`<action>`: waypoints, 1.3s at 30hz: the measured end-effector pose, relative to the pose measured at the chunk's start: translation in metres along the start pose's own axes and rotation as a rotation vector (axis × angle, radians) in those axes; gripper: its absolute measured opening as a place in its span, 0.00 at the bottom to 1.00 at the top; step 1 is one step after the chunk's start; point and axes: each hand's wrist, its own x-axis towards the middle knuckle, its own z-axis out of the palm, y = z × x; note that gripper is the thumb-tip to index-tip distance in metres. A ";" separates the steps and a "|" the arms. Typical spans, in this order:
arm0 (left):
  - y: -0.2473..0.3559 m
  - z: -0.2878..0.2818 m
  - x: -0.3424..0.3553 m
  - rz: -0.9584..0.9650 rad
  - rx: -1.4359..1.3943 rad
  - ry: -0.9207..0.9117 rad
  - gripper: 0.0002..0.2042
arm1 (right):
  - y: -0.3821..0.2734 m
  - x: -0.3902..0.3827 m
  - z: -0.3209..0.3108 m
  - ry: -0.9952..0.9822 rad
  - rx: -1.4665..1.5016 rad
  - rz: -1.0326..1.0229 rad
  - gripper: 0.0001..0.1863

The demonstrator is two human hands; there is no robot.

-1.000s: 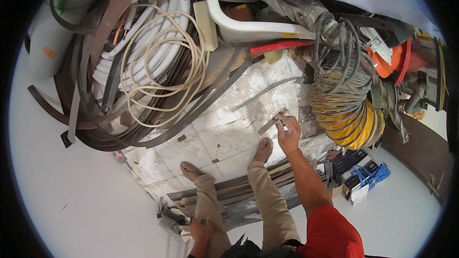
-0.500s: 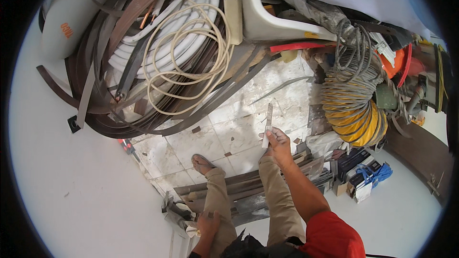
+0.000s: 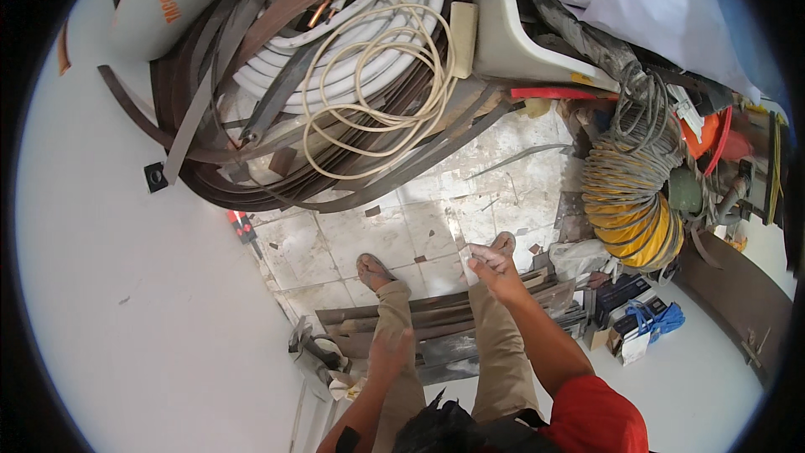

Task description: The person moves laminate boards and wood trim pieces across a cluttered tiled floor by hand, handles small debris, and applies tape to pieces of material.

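Note:
My right hand [image 3: 501, 275] is closed round a slim, flat tool with a white handle [image 3: 469, 270], held out in front of my right leg. The tool's narrow greyish strip is hard to make out against the pale tiles; its exact kind is unclear. My left hand [image 3: 392, 354] is over my left thigh, smeared by motion, so its fingers cannot be read. Nothing shows in it. Just beyond my feet is the tiled floor [image 3: 369, 239], dusty and strewn with small scraps.
White insulated pipe [image 3: 277, 88], a cream cable [image 3: 356, 117] and dark edging strips [image 3: 335, 201] lie coiled at the far left. A yellow-grey duct hose [image 3: 633, 201] stands right. Long strips [image 3: 436, 323] lie across by my legs. Boxes [image 3: 620, 298] and blue cord [image 3: 662, 319] sit right.
My right hand has come nearer to me and tilted, with the tool still in it. My left hand has risen and moved right along my thigh. The view has shifted somewhat.

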 end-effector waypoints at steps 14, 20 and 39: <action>0.170 -0.010 0.086 0.148 -0.776 -0.200 0.18 | -0.044 -0.048 0.049 0.003 -0.291 0.052 0.19; 0.184 -0.032 0.087 0.021 -1.000 -0.150 0.23 | -0.041 -0.055 0.029 0.031 -0.278 0.067 0.20; 0.197 -0.007 0.054 0.097 -0.853 -0.337 0.27 | -0.048 -0.072 0.019 0.029 -0.282 -0.007 0.16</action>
